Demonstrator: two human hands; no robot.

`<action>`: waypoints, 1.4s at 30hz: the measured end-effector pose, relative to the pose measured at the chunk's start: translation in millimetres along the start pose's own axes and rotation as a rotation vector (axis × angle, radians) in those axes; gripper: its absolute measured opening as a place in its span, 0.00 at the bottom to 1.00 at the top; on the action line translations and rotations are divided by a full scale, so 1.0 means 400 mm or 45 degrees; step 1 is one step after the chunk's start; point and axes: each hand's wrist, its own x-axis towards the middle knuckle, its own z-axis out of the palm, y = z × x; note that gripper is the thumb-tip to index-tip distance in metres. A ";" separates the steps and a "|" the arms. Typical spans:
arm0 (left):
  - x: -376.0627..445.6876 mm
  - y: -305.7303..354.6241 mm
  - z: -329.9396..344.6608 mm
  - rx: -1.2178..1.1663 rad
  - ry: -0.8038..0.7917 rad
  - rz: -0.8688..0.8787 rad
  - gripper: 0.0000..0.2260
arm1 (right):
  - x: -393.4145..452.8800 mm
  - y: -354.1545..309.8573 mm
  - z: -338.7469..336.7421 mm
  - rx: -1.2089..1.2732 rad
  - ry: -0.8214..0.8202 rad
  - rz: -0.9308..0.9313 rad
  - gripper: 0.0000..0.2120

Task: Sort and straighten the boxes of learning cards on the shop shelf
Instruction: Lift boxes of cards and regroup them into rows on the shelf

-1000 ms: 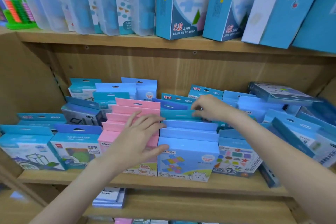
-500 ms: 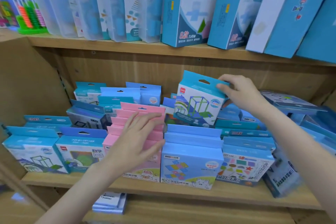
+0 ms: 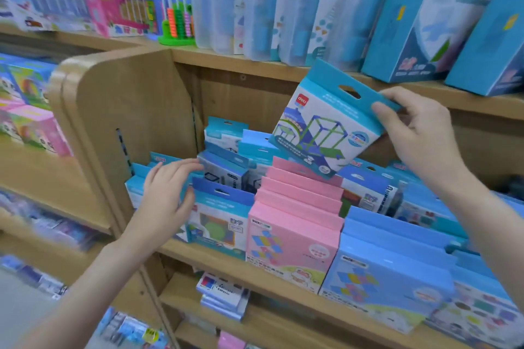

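Note:
My right hand point(image 3: 419, 133) grips a teal box point(image 3: 326, 125) with a green cube frame printed on it by its top right corner. The box hangs tilted in the air above the pink boxes point(image 3: 295, 224). My left hand point(image 3: 170, 195) reaches into the left end of the middle shelf point(image 3: 226, 261), fingers straight, touching the teal boxes point(image 3: 218, 221) standing there. Light blue boxes point(image 3: 391, 269) stand in a row to the right of the pink ones. More blue boxes point(image 3: 226, 167) stand further back.
A wooden side panel point(image 3: 119, 127) bounds the shelf on the left. The upper shelf holds clear plastic cases point(image 3: 266, 11), tall blue boxes point(image 3: 425, 22) and an abacus point(image 3: 177, 20). Packs point(image 3: 224, 295) lie on the lower shelf. Another shelf unit point(image 3: 31, 110) stands to the left.
My right hand pulled the teal cube-frame box out of the back rows and lifted it leftward. My left hand moved off the pink boxes to the left-end boxes. The view swung left.

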 end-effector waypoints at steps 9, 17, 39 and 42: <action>-0.027 -0.168 -0.081 0.038 0.021 -0.059 0.18 | 0.052 -0.133 0.181 0.323 -0.205 0.017 0.06; -0.053 -0.200 -0.079 -0.078 -0.103 -0.002 0.20 | 0.100 -0.170 0.292 0.282 -0.196 0.112 0.06; 0.005 -0.202 -0.022 0.196 -0.119 0.152 0.17 | 0.174 -0.182 0.482 0.469 -0.694 0.266 0.09; 0.009 -0.190 -0.007 0.243 -0.104 0.127 0.18 | 0.154 -0.175 0.524 0.306 -0.867 0.231 0.11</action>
